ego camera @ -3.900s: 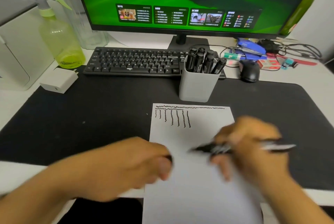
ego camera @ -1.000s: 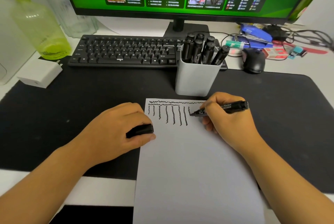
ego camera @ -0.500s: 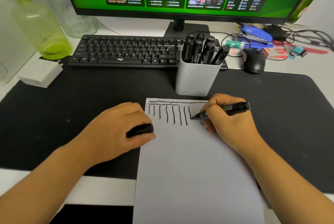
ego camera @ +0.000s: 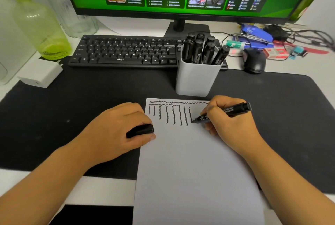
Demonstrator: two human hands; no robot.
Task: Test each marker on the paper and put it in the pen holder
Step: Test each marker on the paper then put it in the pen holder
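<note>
The left hand [ego camera: 117, 130] is resting at the left edge of the paper [ego camera: 195, 170], its fingers curled round a short black cap [ego camera: 140, 130], with the thumb lying partly on the sheet and helping to pin it to the dark desk mat [ego camera: 54, 116]. The cap is looking small, hard and smooth, so a closed fist suits it better than a fingertip pinch, which could let it roll away. The sheet is thin and limp, likely to slide or buckle under a dragged nib unless it is being pressed flat near the writing. Across its top, wavy lines are running sideways, and below them a row of short vertical strokes is filling from left to right. At the right end of that row the marker [ego camera: 223, 113] is touching the paper with its tip, barrel slanting up and to the right. The right hand [ego camera: 233, 125] is grasping it in a writing hold low on the barrel, near the nib, which is giving good control; the barrel is appearing rigid, light and slightly slick, so it is probably best taken mid-barrel when being lifted away. Just beyond the sheet's top edge the grey pen holder [ego camera: 196, 79] is standing upright, already crowded with capped black markers [ego camera: 203, 48], so this one would need guiding into a narrow gap.
</note>
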